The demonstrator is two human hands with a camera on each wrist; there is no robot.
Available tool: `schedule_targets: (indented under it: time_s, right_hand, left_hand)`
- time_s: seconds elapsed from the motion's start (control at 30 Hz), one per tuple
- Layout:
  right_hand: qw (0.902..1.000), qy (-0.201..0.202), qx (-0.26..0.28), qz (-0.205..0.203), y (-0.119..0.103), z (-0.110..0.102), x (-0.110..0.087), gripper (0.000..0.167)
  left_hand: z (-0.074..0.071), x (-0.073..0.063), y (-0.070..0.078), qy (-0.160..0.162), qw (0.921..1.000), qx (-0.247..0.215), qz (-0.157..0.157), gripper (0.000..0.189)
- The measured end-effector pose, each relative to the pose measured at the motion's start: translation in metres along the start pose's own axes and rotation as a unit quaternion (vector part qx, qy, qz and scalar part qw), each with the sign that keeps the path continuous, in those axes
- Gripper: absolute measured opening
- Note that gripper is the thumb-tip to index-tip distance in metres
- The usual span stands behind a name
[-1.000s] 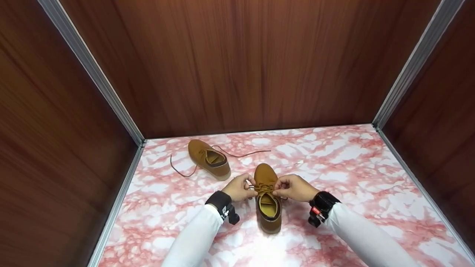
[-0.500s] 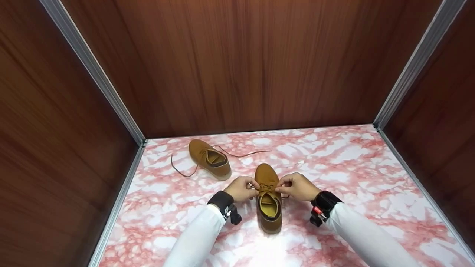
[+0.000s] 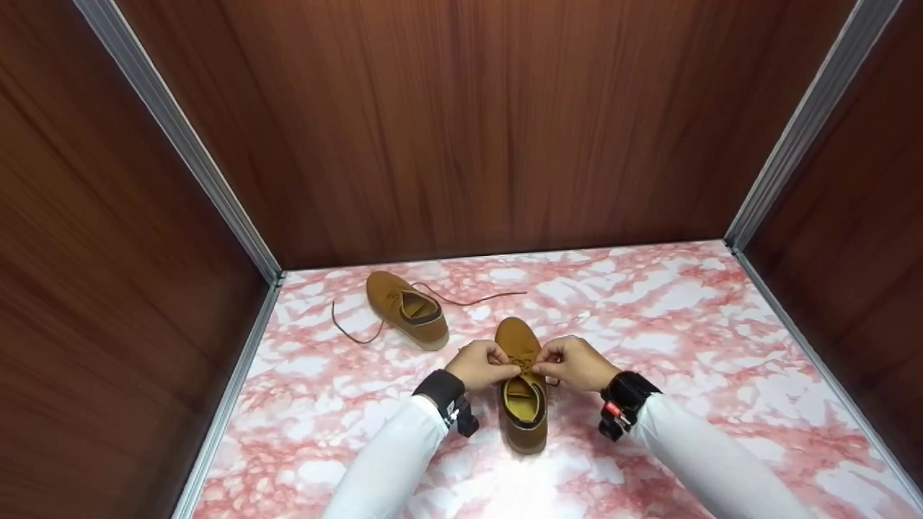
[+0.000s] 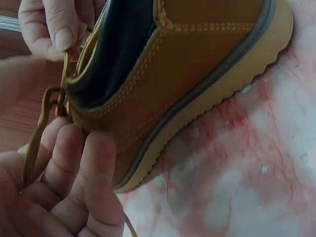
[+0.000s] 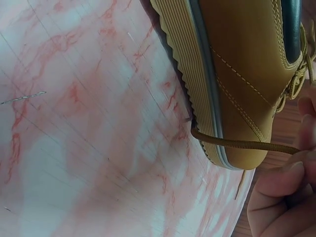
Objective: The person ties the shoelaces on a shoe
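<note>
A tan lace-up shoe (image 3: 517, 334) stands upright, its toe pointing away and its heel nearest me. My left hand (image 3: 482, 365) reaches over its lacing from the left, thumb and fingertips pinching the shoelace (image 4: 35, 143). From the right side my right hand (image 3: 579, 363) pinches the lace close to the knot, the fingertips of both hands nearly meeting. A lace end (image 5: 247, 144) hangs across the shoe's side in the right wrist view and runs up to the right fingers. The hands partly cover the knot in the head view.
A matching tan shoe (image 3: 386, 292) sits farther back on the left, its loose lace (image 3: 469, 301) spread out on both sides. Pink-and-white marbled tabletop (image 3: 692, 346) lies beneath. Dark wood-grain panels (image 3: 461, 130) with grey metal edging stand at the back and sides.
My left hand has moved rightward, from the shoe's left edge to over the middle of the lacing. The right hand stays nearly in place; both shoes have kept their positions.
</note>
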State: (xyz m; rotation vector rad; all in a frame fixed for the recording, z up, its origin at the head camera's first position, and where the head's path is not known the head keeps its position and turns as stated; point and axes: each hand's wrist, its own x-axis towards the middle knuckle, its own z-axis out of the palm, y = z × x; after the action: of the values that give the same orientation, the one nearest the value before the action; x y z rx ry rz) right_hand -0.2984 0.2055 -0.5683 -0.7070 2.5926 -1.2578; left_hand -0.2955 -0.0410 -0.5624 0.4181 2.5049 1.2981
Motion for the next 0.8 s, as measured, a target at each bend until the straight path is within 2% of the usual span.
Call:
schedule_targets:
  time_s: [0.13,0.37,0.47,0.67,0.8]
  right_hand:
    - [0.9998,0.012,-0.015,0.007,0.000,0.003,0.001,0.017]
    - [0.9991,0.029,-0.004,0.030,0.003,0.008,0.002,0.028]
    - [0.9988,0.032,-0.004,0.038,0.002,0.010,0.003,0.026]
    - [0.9992,0.021,-0.008,0.033,0.002,0.009,0.004,0.011]
    - [0.9996,0.016,-0.010,0.021,0.001,0.007,0.005,0.014]
  left_hand:
    - [0.002,0.000,0.000,0.010,0.9999,0.008,0.001,0.021]
    - [0.006,0.001,-0.002,0.011,0.9996,0.021,0.015,0.017]
    - [0.008,0.001,-0.002,0.019,0.9993,0.023,0.024,0.016]
    - [0.013,-0.001,-0.001,0.038,0.9982,0.031,0.036,0.015]
    - [0.015,-0.002,-0.003,0.049,0.9974,0.029,0.044,0.014]
